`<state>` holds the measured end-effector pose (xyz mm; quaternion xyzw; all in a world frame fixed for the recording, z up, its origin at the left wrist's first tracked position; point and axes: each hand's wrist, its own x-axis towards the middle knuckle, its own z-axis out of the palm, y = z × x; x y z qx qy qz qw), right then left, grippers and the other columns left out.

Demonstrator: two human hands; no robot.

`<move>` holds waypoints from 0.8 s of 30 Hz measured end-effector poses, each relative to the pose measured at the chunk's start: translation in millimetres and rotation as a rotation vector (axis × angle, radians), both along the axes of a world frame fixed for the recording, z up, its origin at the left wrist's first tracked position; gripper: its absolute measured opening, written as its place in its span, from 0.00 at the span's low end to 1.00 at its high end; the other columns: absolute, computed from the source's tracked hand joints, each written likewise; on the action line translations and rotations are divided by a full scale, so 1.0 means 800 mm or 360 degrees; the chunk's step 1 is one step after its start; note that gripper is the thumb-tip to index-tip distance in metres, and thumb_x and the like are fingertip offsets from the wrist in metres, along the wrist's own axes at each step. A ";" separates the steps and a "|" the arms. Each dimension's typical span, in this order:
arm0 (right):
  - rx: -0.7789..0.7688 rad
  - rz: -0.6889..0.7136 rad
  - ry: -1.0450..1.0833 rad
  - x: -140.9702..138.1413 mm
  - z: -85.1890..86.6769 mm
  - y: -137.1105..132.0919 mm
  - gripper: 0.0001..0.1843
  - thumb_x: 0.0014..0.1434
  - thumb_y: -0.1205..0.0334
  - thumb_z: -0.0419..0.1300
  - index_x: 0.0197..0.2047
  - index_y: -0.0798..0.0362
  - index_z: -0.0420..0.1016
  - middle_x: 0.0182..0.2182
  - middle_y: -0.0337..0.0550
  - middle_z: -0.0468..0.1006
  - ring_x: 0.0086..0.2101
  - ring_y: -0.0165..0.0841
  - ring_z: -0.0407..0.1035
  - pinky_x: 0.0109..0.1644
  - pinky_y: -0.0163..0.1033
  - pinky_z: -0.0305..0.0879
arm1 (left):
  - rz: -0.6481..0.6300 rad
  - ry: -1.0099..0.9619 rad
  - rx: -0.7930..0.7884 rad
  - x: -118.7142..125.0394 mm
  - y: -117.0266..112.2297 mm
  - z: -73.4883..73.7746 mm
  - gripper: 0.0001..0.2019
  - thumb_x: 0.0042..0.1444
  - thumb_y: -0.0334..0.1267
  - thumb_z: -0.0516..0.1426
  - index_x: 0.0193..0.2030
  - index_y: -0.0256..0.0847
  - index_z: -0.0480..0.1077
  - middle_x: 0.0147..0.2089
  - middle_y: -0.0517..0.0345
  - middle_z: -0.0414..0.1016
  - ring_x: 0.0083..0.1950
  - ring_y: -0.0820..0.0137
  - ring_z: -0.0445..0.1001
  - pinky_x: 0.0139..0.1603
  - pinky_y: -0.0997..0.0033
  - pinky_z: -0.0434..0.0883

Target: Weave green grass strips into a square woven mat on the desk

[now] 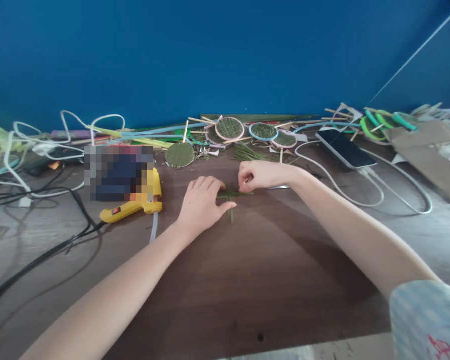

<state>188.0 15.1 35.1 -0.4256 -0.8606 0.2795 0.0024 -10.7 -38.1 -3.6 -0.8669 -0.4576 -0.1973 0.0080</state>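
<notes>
Narrow green leaf strips (230, 216) lie crossed on the brown table between my two hands. My left hand (201, 204) rests palm down at their left side, its fingers spread and its thumb stretched out over the crossing. From the right, my right hand (263, 176) reaches in with curled fingers, thumb and forefinger pinched at the end of a leaf strip (248, 193). Part of the crossing is hidden by the left fingers. Just beyond my right hand lies a bundle of loose green strips (249, 152).
A yellow glue gun (127, 210) with a glue stick lies left, beside a blurred patch. Round woven green fans (229, 128), some with coloured rims, line the back near the blue wall (225, 55). A phone (345, 148) with white cables and cardboard (431, 155) lie right; black cables (41, 257) cross left.
</notes>
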 end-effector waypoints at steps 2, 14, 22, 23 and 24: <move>-0.0002 -0.0018 -0.0008 -0.001 0.000 -0.001 0.08 0.48 0.59 0.59 0.23 0.54 0.72 0.33 0.44 0.69 0.31 0.31 0.63 0.33 0.36 0.58 | -0.0014 0.0001 0.0001 0.000 0.000 0.000 0.16 0.49 0.47 0.61 0.38 0.38 0.68 0.39 0.53 0.73 0.43 0.61 0.68 0.43 0.62 0.62; -0.0020 -0.0088 0.0050 0.002 -0.001 0.000 0.09 0.45 0.57 0.60 0.23 0.54 0.69 0.32 0.42 0.69 0.30 0.30 0.63 0.32 0.36 0.57 | -0.0026 0.0001 0.0002 0.000 0.001 0.001 0.15 0.49 0.48 0.61 0.36 0.39 0.68 0.38 0.55 0.73 0.42 0.62 0.68 0.42 0.62 0.61; 0.0025 -0.0068 0.0151 -0.005 -0.006 -0.005 0.10 0.46 0.56 0.61 0.29 0.52 0.69 0.33 0.42 0.68 0.32 0.31 0.62 0.35 0.35 0.57 | -0.0025 -0.0021 -0.0007 0.000 0.001 0.002 0.14 0.48 0.47 0.61 0.36 0.39 0.68 0.38 0.55 0.73 0.42 0.62 0.68 0.43 0.62 0.61; 0.0041 -0.0065 0.0160 -0.006 -0.008 -0.005 0.10 0.46 0.55 0.61 0.29 0.52 0.69 0.33 0.42 0.67 0.32 0.31 0.62 0.35 0.35 0.57 | -0.0023 -0.0021 -0.0005 0.000 0.001 0.002 0.14 0.48 0.47 0.61 0.36 0.39 0.68 0.38 0.55 0.73 0.43 0.62 0.68 0.43 0.62 0.61; 0.0056 -0.0061 0.0170 -0.008 -0.010 -0.005 0.10 0.47 0.56 0.61 0.30 0.52 0.69 0.33 0.41 0.66 0.32 0.30 0.62 0.35 0.35 0.57 | -0.0022 -0.0021 -0.0003 0.000 0.001 0.002 0.14 0.48 0.47 0.61 0.36 0.39 0.68 0.38 0.55 0.73 0.43 0.62 0.68 0.43 0.62 0.61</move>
